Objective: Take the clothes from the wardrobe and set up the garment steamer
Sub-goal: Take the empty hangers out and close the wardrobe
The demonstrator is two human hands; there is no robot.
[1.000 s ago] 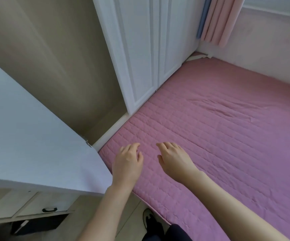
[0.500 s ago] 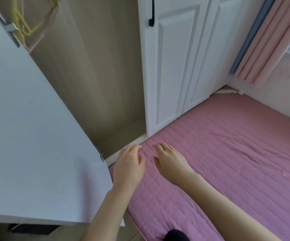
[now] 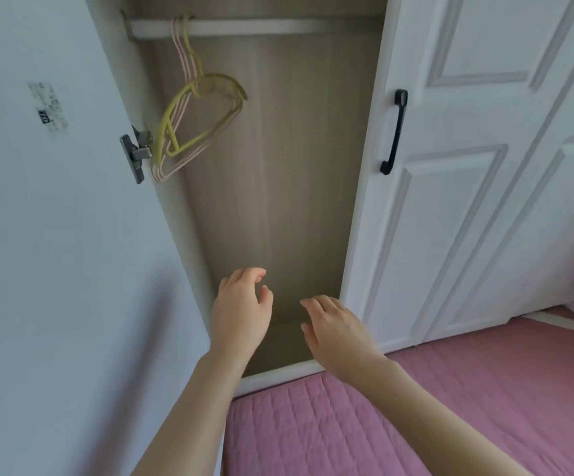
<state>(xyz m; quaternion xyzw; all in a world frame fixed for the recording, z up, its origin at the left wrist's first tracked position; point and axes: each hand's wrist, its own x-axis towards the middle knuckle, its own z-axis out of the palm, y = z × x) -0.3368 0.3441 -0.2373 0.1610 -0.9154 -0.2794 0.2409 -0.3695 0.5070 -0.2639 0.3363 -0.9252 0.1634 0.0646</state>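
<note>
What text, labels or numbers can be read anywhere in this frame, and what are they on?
Sticker on the inside of the open wardrobe door: several lines of small print, too blurred to read; a dark patch with pale characters, perhaps digits, cannot be made out.
Hangers, black door handle, pink bedspread: no text visible.

Yellow hangers (image 3: 199,121), white door (image 3: 485,166), pink quilted mattress (image 3: 450,417).

I see hangers (image 3: 196,121) on the rail (image 3: 261,27) in the wardrobe (image 3: 272,187), open door (image 3: 55,235) left, bed (image 3: 450,407) near right.
</note>
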